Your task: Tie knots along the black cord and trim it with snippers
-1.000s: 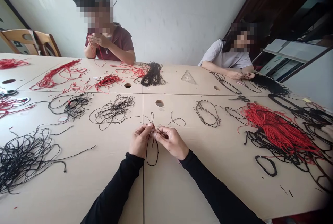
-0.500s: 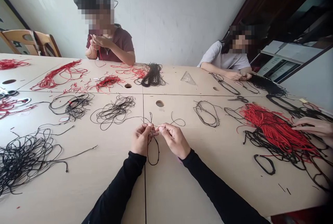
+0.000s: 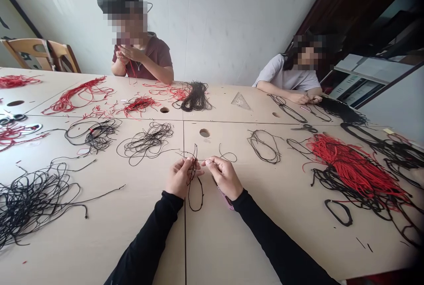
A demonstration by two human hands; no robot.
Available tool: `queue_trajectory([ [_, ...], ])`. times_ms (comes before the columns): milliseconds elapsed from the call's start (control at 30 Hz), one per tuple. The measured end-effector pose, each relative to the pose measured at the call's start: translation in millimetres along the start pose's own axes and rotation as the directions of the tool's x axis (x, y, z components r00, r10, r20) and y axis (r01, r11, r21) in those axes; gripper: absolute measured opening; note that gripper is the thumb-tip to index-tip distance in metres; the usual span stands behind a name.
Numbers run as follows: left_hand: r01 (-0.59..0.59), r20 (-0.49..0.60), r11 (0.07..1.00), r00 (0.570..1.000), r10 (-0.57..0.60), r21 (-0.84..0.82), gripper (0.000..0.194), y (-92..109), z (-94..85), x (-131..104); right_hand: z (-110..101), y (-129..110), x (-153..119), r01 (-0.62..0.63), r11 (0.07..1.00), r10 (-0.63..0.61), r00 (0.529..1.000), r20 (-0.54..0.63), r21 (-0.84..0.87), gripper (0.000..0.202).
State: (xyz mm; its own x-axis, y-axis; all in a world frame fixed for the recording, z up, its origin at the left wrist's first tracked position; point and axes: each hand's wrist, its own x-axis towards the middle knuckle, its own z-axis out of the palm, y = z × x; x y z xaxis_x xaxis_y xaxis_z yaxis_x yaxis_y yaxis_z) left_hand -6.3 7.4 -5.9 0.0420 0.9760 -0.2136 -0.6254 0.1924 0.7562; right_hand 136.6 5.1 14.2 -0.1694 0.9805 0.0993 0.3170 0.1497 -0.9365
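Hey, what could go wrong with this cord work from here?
The thin black cord loop hangs below the left hand, so it might snag or twist as the right hand pulls. The loose curled cord lies close by and could get caught up too.
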Motion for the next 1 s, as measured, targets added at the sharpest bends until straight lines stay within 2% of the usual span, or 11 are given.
queue_trajectory([
  [100,0.066,0.028,0.998,0.997,-0.066,0.003,0.030,2,1.0,-1,0,1,1,0.019,1.000,-0.019,1.000,0.009,0.005,0.036],
  [167,0.068,0.040,0.997,0.997,-0.069,0.034,0.032,2,2.4,-2,0,2,1,0.032,0.999,-0.032,0.999,0.020,0.009,0.036],
  [400,-0.041,-0.024,0.986,0.999,0.046,0.159,0.031,1,2.4,-2,-1,2,-1,0.086,0.993,-0.083,0.996,0.042,-0.079,0.033],
  [633,-0.085,-0.043,0.978,0.995,0.095,0.193,0.030,0,2.7,-2,-5,-1,0,0.112,0.988,-0.110,0.994,0.020,-0.104,0.035],
  [767,-0.117,-0.091,0.976,0.987,0.135,0.184,0.031,2,-0.2,0,-9,-1,1,0.112,0.982,-0.109,0.994,0.026,-0.150,0.036],
  [867,-0.126,-0.151,0.983,0.978,0.145,0.130,0.030,6,-5.1,2,-18,1,3,0.101,0.979,-0.106,0.994,-0.022,-0.179,0.039],
  [1000,-0.131,-0.143,0.986,0.979,0.145,0.103,0.030,9,-9.1,4,-31,7,7,0.104,0.948,-0.139,0.985,-0.099,-0.301,0.041],
])
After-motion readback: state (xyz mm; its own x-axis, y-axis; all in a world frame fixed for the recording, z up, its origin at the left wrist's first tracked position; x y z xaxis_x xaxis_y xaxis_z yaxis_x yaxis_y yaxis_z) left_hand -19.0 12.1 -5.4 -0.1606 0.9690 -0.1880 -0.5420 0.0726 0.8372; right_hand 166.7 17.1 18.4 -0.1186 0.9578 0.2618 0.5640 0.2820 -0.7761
